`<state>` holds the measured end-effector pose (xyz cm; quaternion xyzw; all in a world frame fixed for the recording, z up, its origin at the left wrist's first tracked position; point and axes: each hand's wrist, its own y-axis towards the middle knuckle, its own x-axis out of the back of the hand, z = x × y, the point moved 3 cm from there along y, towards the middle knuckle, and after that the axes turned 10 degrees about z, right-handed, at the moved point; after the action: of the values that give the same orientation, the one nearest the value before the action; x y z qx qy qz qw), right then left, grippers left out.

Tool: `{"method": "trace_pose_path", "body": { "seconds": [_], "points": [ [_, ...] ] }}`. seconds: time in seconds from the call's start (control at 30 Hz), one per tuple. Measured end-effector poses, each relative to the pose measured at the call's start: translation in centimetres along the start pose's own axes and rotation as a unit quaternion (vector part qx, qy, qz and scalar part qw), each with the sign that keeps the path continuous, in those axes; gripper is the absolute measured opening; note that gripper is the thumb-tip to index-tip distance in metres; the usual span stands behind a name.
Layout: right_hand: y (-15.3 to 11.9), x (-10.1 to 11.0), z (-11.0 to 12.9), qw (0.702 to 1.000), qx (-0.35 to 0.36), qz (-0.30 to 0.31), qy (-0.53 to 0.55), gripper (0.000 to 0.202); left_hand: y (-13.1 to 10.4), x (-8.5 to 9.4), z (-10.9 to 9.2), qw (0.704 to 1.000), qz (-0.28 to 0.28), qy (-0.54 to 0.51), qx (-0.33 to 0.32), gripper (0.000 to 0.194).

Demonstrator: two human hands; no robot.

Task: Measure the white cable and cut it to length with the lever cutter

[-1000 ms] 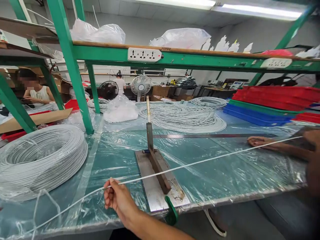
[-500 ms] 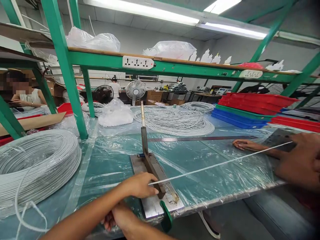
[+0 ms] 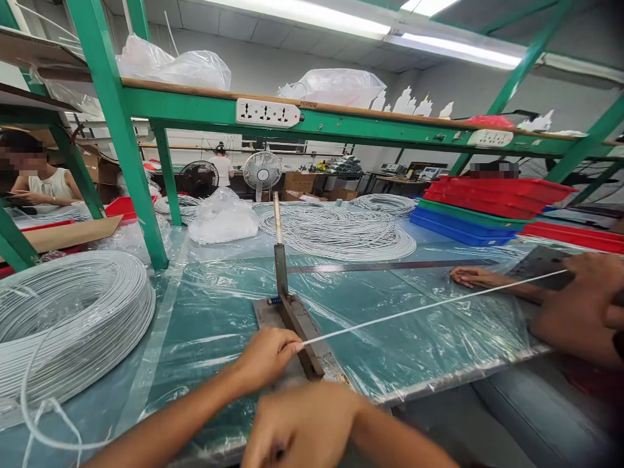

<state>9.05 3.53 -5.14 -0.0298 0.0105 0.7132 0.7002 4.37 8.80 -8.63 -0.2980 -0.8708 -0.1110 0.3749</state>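
My left hand pinches a white cable beside the block of a metal lever cutter. The cutter stands on a metal base plate, its handle upright. Taut, the cable runs rightward to a co-worker's hand at the right edge. My right hand is below my left hand, in front of the plate, with fingers curled in; what they hold, if anything, is hidden. A large coil of white cable lies at the left, a loose loop hanging from it.
A steel ruler lies across the table. Behind it are more cable coils and a plastic bag. Stacked red, green and blue trays stand at the right. Another hand rests on the table. A green post rises at the left.
My right hand has come out from under my left forearm and moved right and up, in front of the base plate. My left hand has risen slightly with the cable. The cutter's handle remains upright.
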Motion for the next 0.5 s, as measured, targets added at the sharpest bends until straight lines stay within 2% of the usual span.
{"method": "trace_pose_path", "body": {
  "seconds": [0.03, 0.07, 0.1, 0.13, 0.17, 0.2, 0.27, 0.33, 0.43, 0.5],
  "points": [
    [-1.1, 1.8, 1.9, 1.0, -0.006, -0.015, -0.018, 0.032, -0.1, 0.0, 0.1, 0.999, -0.01, 0.03, 0.003, 0.038],
    [-2.1, 4.3, 3.9, 0.994, 0.008, -0.102, -0.045, 0.033, -0.1, -0.1, 0.2, 0.998, -0.018, 0.056, 0.012, 0.038],
    [-3.1, 7.3, 5.8, 0.971, 0.022, -0.221, -0.093, 0.03, -0.1, -0.2, 0.4, 0.996, -0.02, 0.081, 0.023, 0.037],
    [-4.2, 10.6, 7.5, 0.919, 0.029, -0.369, -0.132, 0.024, -0.1, -0.4, 0.6, 0.994, -0.019, 0.104, 0.032, 0.035],
    [-5.3, 13.7, 8.7, 0.851, 0.01, -0.503, -0.149, 0.019, -0.1, -0.6, 0.8, 0.992, -0.018, 0.123, 0.035, 0.032],
    [-5.8, 16.5, 9.5, 0.82, 0.002, -0.553, -0.147, 0.018, 0.0, -0.8, 0.9, 0.991, -0.019, 0.131, 0.033, 0.029],
    [-6.2, 21.4, 10.0, 0.789, -0.03, -0.599, -0.132, 0.019, 0.3, -1.1, 1.3, 0.996, -0.026, 0.084, 0.032, 0.023],
    [-5.9, 24.8, 9.8, 0.788, -0.063, -0.604, -0.107, 0.022, 0.8, -1.4, 1.7, 0.998, -0.031, -0.041, 0.037, 0.017],
    [-5.4, 27.4, 9.2, 0.782, -0.092, -0.612, -0.072, 0.027, 1.6, -1.9, 2.2, 0.982, -0.024, -0.185, 0.034, 0.017],
    [-5.0, 28.3, 9.1, 0.778, -0.098, -0.618, -0.054, 0.029, 2.0, -2.1, 2.3, 0.979, -0.029, -0.2, 0.027, 0.025]
  ]
}}
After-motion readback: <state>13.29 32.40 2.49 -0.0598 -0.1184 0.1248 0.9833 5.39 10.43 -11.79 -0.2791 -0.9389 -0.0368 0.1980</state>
